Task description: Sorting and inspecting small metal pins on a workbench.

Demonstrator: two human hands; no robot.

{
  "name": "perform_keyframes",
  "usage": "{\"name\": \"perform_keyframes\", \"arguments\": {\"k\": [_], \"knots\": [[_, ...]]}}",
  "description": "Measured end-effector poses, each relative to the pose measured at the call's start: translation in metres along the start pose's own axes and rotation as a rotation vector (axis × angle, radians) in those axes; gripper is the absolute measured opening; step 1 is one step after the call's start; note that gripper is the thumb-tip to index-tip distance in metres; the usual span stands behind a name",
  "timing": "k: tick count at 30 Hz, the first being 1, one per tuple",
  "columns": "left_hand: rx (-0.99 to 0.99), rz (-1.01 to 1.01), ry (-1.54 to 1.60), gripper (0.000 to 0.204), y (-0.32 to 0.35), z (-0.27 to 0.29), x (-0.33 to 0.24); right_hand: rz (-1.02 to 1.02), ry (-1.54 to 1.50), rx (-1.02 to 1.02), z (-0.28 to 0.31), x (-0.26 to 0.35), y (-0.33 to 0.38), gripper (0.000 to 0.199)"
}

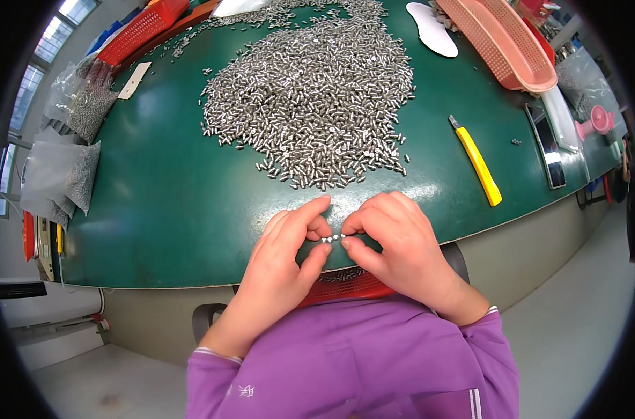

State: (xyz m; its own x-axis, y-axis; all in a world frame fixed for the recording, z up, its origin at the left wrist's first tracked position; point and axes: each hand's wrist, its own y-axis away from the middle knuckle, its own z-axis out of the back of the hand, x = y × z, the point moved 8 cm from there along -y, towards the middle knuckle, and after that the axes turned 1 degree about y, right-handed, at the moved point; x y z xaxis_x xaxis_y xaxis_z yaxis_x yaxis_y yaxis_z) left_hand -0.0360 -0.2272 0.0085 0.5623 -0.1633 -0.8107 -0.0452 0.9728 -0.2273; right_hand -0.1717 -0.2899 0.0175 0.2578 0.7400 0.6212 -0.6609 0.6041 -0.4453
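1. Several small metal pins [333, 238] sit in a short row pinched between my two hands, just at the near edge of the green surface [178, 209].
2. My left hand [286, 255] curls around the row's left end, thumb and forefinger closed on it; my right hand [401, 248] grips the right end the same way — fingertips of both almost touching.
3. Beyond my fingers lies a big heap of loose metal pins [317, 98], its nearest stragglers just ahead of my knuckles.
4. A yellow utility knife [478, 164] lies to the right, well apart from my hands; a pink basket [502, 42] and a dark phone [546, 146] sit farther right.
5. Clear bags of pins [69, 167] rest off the left edge, a red basket [143, 28] at far left.
6. Under my hands, below the edge, a red tray [345, 286] shows — bare green stretches to my left.
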Motion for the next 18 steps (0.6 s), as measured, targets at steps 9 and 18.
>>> {"name": "perform_keyframes", "arguments": {"k": [9, 18], "knots": [[-0.058, -0.042, -0.076, 0.069, 0.008, 0.007, 0.001, -0.022, -0.005, 0.055, 0.000, 0.002, -0.001, 0.028], [-0.001, -0.073, -0.094, 0.069, 0.012, 0.002, -0.007, 0.080, -0.024, 0.107, -0.010, 0.014, 0.007, 0.019]]}}
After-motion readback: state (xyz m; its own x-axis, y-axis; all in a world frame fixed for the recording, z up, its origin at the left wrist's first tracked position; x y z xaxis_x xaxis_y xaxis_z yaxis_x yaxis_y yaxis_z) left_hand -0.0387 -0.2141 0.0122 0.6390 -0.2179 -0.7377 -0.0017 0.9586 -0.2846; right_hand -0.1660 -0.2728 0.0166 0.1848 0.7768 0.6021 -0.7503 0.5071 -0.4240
